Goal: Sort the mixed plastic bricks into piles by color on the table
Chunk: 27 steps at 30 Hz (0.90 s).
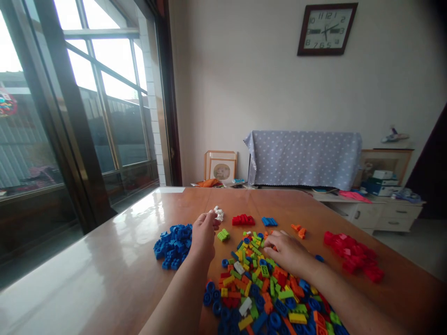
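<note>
My left hand [205, 231] is raised beside a small cluster of white bricks [219, 213], its thumb and fingers pinched together; whatever is between them is too small to make out. A large mixed pile of toy building bricks [256, 279] in several colours lies in front of me. Over the far right edge of that pile is my right hand [284, 246], fingers bent and closed down among the bricks, hiding what they grip. Close to my left hand sit a heap of blue bricks [174, 246] and a small group of lime green bricks [223, 235].
Red bricks [243, 219] stand in a row, with blue bricks [269, 221] and orange bricks [299, 231] farther right. Translucent red pieces [352, 253] are heaped at the right. All rest on a glossy brown table [122, 274]. Beyond it stands a cabinet [387, 214].
</note>
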{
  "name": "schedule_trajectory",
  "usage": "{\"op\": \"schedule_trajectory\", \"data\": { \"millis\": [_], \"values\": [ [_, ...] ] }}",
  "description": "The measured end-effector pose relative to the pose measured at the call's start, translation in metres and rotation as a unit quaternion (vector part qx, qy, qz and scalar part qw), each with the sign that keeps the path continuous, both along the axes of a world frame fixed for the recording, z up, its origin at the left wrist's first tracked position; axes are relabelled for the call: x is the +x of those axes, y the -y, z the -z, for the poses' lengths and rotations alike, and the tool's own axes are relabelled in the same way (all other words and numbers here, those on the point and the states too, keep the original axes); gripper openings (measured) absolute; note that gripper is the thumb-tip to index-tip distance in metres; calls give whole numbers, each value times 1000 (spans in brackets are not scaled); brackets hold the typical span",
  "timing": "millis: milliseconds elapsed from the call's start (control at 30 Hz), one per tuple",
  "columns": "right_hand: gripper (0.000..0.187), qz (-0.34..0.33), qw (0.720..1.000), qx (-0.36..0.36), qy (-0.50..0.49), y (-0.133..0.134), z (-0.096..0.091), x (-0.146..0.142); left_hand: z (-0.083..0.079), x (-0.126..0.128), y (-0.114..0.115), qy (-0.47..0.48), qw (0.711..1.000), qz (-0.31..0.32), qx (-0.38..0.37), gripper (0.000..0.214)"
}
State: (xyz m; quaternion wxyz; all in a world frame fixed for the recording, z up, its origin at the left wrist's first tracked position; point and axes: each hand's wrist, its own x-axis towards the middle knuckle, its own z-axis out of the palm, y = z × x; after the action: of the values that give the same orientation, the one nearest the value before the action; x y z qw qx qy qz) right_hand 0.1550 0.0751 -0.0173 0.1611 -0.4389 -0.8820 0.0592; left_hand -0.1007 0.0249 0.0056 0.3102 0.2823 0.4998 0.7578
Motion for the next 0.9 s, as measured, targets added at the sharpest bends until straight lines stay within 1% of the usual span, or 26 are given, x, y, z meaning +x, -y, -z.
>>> {"op": "schedule_trajectory", "data": {
  "millis": [100, 200, 300, 500, 667, 800, 900],
  "values": [
    [18, -11, 999, -43, 18, -4, -3, -8, 0, -3, 0, 61, 998, 22, -17, 32],
    [17, 4, 997, -58, 42, -8, -6, -19, -1, -3, 0, 81, 996, 28, -12, 32],
    [16, 31, 996, -60, 62, -11, -6, -32, -3, -1, 1, 87, 996, 28, -7, 31],
    [16, 83, 993, -31, 75, -17, 4, -52, -4, 0, 2, 87, 996, 13, -11, 32],
    [15, 96, 990, -52, 86, -21, 3, -47, -5, 2, 2, 90, 996, 15, -9, 30],
    [11, 77, 992, -80, 64, -20, -2, -39, -5, 4, 2, 91, 996, 18, 1, 31],
    [11, 60, 994, -89, 37, -18, -3, -38, -5, 4, 2, 95, 995, 21, 3, 30]
  ]
}}
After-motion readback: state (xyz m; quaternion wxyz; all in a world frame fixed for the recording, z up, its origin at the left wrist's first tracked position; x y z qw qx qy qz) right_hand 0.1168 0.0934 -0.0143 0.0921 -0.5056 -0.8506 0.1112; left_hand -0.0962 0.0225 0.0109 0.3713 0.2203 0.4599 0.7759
